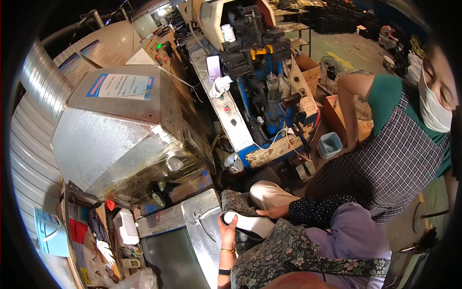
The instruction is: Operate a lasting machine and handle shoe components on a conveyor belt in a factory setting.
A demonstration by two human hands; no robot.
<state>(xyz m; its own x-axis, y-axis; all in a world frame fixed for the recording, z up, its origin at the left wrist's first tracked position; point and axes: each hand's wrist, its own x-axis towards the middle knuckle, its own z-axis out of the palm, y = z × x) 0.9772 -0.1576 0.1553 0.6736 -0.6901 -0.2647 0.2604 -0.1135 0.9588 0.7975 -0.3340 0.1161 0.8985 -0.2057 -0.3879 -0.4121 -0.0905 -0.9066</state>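
Over my lap lies a shoe-shaped piece [254,225], long and white with a dark edge and a rounded pale end at the left. My left hand [227,232] is closed around that rounded end, its thumb pressed on the white surface. At the opposite end, my right hand [273,212] grips the dark edge between thumb and fingers. Part of the piece's underside is hidden by my hands and the flowered apron [284,245]. Close by my left hand is a metal plate [204,207] with a curved pale strip [206,226] on it.
A dark conveyor belt [171,255] runs at the lower left, below a metal hood [103,135]. Ahead stands a blue-and-black machine [269,96]. A co-worker in a checked apron [385,168] is close on my right, near a grey bucket [329,144]. A wooden tray [72,241] holds white gloves.
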